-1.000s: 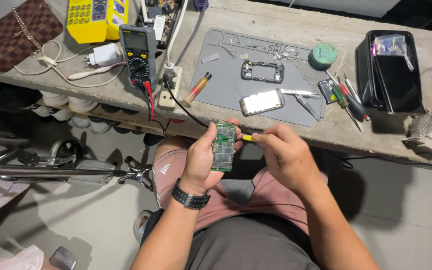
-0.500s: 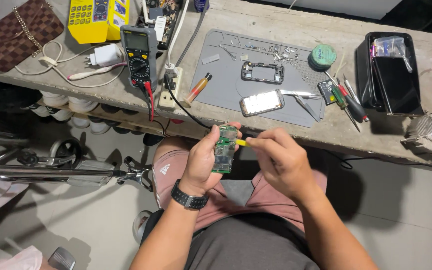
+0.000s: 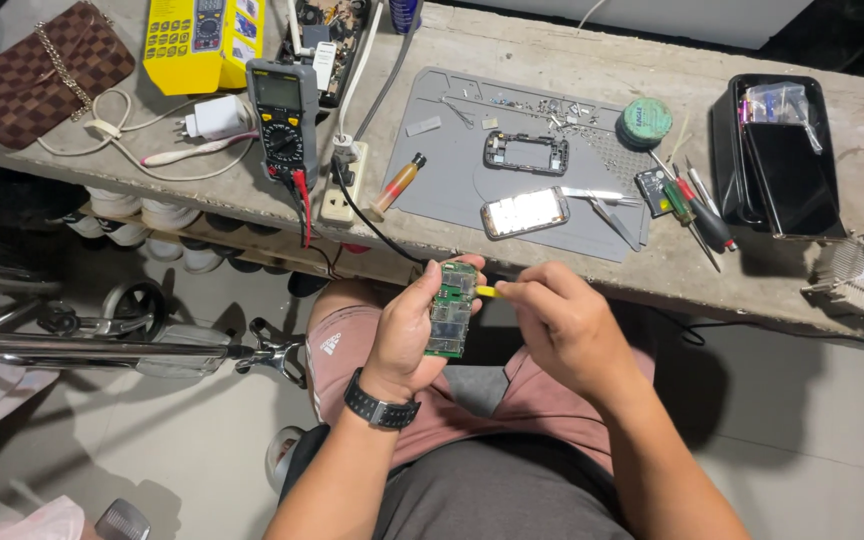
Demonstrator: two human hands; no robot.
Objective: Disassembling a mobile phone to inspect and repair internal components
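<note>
My left hand (image 3: 407, 335) holds a small green circuit board (image 3: 451, 310) upright above my lap, fingers wrapped around its left edge. My right hand (image 3: 562, 325) pinches a thin tool with a yellow tip (image 3: 487, 292), and that tip touches the upper right edge of the board. Both hands hover just in front of the workbench edge. A dark watch sits on my left wrist.
On the concrete bench (image 3: 512, 50) lies a grey work mat (image 3: 452, 190) with a phone frame (image 3: 525, 153), a lit phone screen (image 3: 524, 212), tweezers and small screws. A multimeter (image 3: 282, 110), power strip, screwdrivers (image 3: 692, 205), black tray (image 3: 782, 160) and yellow box (image 3: 202, 40) stand around it.
The hands and board stay almost in place. My right hand has shifted slightly, keeping the yellow tip at the board's upper edge.
</note>
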